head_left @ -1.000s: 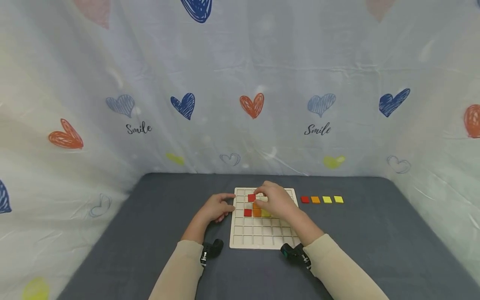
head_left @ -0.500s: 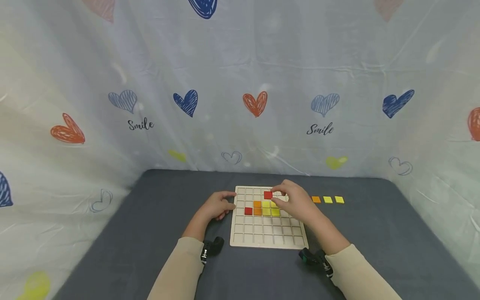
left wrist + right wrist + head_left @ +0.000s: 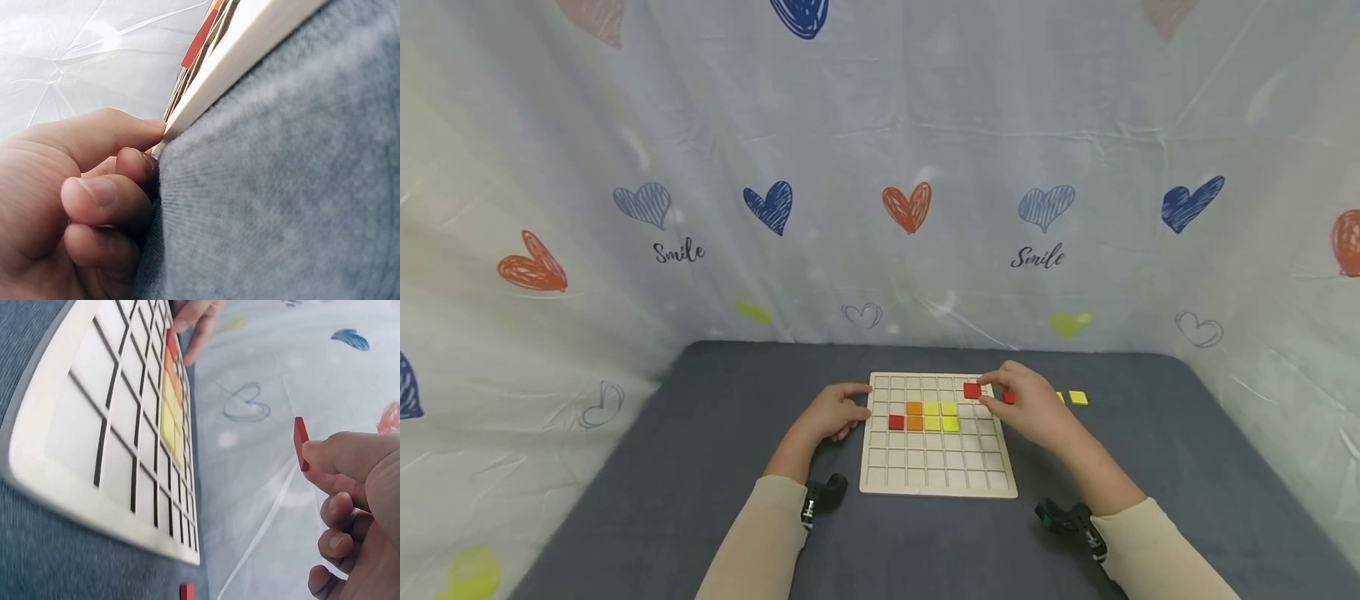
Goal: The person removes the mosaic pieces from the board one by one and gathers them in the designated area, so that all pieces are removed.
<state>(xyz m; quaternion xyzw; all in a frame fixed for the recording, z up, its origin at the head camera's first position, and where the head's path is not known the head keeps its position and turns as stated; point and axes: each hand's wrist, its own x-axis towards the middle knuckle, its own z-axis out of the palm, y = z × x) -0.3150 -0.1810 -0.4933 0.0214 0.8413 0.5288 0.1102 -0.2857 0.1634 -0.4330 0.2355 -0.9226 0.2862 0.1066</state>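
My right hand (image 3: 1026,404) pinches a red square tile (image 3: 972,391) between thumb and forefinger over the upper right corner of a wooden grid board (image 3: 925,482). The right wrist view shows this tile (image 3: 301,444) on edge, its other fingers loosely curled. At the board's left edge, my left hand (image 3: 831,412) touches the wooden side with outstretched forefinger and thumb. Its remaining fingers bend underneath in the left wrist view, beside the board's pale rim (image 3: 206,87). Set in the grid are a red tile (image 3: 897,422), two orange tiles (image 3: 913,416) and several yellow tiles (image 3: 941,416).
Right of the board, a loose red tile (image 3: 1010,397) and a yellow tile (image 3: 1077,397) lie on the dark grey cloth (image 3: 737,400). My right hand partly covers the row they belong to. A white curtain (image 3: 827,258) with printed hearts hangs behind the table.
My right hand has carried the pinched red tile rightward, from over the board's upper left to its upper right corner, uncovering the yellow tiles. The left hand stays at the edge.
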